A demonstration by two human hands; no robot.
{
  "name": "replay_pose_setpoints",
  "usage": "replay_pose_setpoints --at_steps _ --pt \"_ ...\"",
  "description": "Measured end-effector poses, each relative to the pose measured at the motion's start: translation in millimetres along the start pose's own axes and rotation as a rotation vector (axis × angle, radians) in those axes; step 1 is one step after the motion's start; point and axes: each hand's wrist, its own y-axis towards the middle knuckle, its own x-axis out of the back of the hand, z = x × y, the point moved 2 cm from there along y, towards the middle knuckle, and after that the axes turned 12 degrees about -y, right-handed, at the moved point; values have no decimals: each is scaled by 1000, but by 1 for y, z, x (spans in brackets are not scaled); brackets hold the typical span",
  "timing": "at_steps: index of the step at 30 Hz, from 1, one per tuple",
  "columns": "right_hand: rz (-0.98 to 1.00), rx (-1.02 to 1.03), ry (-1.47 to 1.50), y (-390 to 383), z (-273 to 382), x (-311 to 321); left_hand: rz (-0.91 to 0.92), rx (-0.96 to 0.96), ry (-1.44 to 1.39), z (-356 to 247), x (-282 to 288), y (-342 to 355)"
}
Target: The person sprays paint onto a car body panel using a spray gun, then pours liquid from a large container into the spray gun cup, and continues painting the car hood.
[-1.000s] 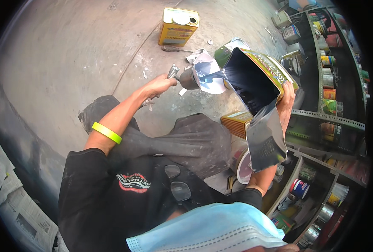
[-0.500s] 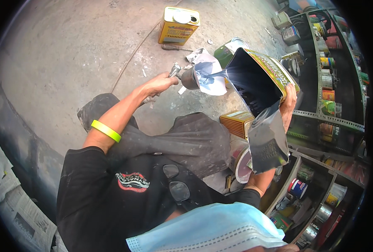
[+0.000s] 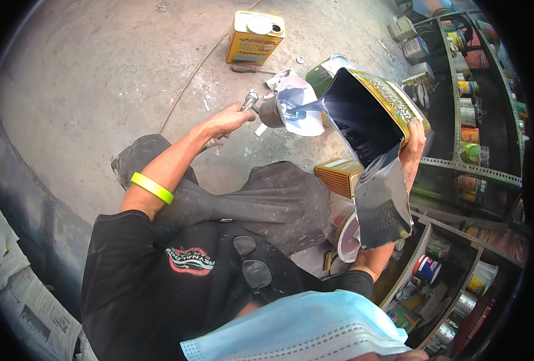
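Observation:
My left hand point(image 3: 229, 120) is closed on a metal spray gun point(image 3: 250, 101) with a dark cup point(image 3: 269, 112). A white paper cone point(image 3: 306, 123) sits in the cup's mouth, blue-grey liquid streaming into it. My right hand point(image 3: 415, 141) grips a tilted rectangular metal can point(image 3: 382, 91), its torn-open lid point(image 3: 381, 213) hanging down and the stream leaving its corner. A green container point(image 3: 320, 78) stands behind the cone. A ribbed orange tin point(image 3: 336, 175) is below the can.
A yellow tin point(image 3: 253, 42) stands on the concrete floor point(image 3: 128, 72), near a cord. Metal shelving point(image 3: 459, 162) with several paint cans runs along the right, beside a pail point(image 3: 345, 231). Newspapers point(image 3: 20, 283) lie at lower left. My knees are bent below my hands.
Both hands have shifted very slightly since a second ago, and the can's hanging lid has moved a little to the right. The liquid is streaming in all three frames.

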Motion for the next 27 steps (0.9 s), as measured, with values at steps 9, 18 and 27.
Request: replay_pose_setpoints --at_steps 9,18,27 --pt "17 -11 -7 3 5 6 12 0 -1 -4 -3 -2" --pt "58 -106 43 16 24 18 -9 22 3 -6 -2 -5" --pt "78 -41 3 7 13 3 -27 -6 -13 -2 0 -4"
